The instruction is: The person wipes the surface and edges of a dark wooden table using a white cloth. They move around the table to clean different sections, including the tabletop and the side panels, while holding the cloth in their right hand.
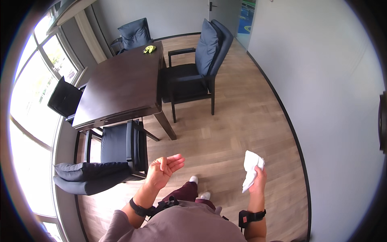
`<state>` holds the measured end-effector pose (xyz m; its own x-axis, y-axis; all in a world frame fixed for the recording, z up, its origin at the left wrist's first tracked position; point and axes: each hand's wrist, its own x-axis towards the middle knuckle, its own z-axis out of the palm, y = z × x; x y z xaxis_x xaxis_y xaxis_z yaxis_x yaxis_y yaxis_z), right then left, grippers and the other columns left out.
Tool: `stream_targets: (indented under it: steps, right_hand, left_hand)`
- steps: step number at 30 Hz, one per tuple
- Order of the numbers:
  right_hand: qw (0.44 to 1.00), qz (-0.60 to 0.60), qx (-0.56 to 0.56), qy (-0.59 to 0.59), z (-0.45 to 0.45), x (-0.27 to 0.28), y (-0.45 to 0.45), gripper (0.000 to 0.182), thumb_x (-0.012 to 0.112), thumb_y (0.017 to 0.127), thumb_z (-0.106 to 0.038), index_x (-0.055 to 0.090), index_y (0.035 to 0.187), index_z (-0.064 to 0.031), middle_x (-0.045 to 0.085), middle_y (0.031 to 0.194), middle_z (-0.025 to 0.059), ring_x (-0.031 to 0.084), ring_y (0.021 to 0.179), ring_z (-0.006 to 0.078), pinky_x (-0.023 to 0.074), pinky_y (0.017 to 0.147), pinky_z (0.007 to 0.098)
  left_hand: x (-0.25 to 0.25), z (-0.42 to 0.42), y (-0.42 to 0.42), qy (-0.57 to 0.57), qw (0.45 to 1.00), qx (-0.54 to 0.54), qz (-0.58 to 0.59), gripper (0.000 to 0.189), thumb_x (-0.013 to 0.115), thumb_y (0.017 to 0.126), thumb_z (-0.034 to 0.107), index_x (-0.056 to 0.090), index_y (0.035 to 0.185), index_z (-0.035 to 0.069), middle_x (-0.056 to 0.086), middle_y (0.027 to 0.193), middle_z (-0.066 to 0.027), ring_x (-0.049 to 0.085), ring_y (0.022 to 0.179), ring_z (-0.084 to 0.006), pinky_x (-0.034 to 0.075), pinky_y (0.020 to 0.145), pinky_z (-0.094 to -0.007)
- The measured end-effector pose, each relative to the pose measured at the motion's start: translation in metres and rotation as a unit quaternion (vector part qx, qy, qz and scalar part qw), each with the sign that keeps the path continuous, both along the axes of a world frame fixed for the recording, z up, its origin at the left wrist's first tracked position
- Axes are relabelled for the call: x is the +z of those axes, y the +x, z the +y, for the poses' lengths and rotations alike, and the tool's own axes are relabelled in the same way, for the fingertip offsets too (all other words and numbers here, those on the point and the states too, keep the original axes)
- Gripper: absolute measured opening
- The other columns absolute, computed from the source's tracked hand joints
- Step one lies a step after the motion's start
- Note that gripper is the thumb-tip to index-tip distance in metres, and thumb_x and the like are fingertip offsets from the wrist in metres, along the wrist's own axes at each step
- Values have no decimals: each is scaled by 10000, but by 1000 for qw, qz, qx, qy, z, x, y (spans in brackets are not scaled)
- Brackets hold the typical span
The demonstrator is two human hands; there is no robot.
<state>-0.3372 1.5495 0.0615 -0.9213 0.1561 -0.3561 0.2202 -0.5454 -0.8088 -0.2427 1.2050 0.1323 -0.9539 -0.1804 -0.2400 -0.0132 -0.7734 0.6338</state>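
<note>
My right hand (259,180) grips a crumpled white cloth (252,168), held out over the wood floor at the right. At centre left, my left hand (164,171) is raised with its palm up and nothing in it; its fingers point to the right. Both wrists wear black straps, the right one with a small black box (246,219) on it. Beyond my hands stands a dark wooden table (121,81), with a yellow crumpled cloth (149,49) lying near its far right corner.
An armchair with blue-grey cushions (207,50) stands right of the table, another (134,33) at its far end. A nearer armchair (115,145) is close to my left. A black chair (65,98) stands by the windows. A grey wall (326,106) runs along the right; a door (225,15) is at the back.
</note>
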Motion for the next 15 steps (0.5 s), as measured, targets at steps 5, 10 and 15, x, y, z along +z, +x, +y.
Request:
stream_targets:
  steps: [5,10,15]
  right_hand:
    - [999,-5,36,-10,-14,-13,-48,431,557,807,-41,528,1233,11,606,1135,102,600,1009,227,495,852,344]
    - [999,0,45,15,-31,-3,-111,432,543,820,-48,523,1249,-4,601,1146,95,585,1030,217,480,864,340]
    - [997,27,48,45,-45,7,-190,447,548,839,-54,503,1282,-10,593,1170,94,574,1055,217,468,885,345]
  left_hand:
    - [-10,-15,-36,-3,998,16,54,365,359,863,-30,389,518,86,615,1157,-256,584,1109,-415,473,970,-513]
    - [-48,-30,-88,53,996,64,22,303,282,785,-95,366,540,62,394,547,-73,603,1036,-458,408,1010,-578]
    - [-23,-62,-159,56,989,90,104,298,311,775,-103,362,538,71,393,542,-49,616,1032,-433,402,1028,-543]
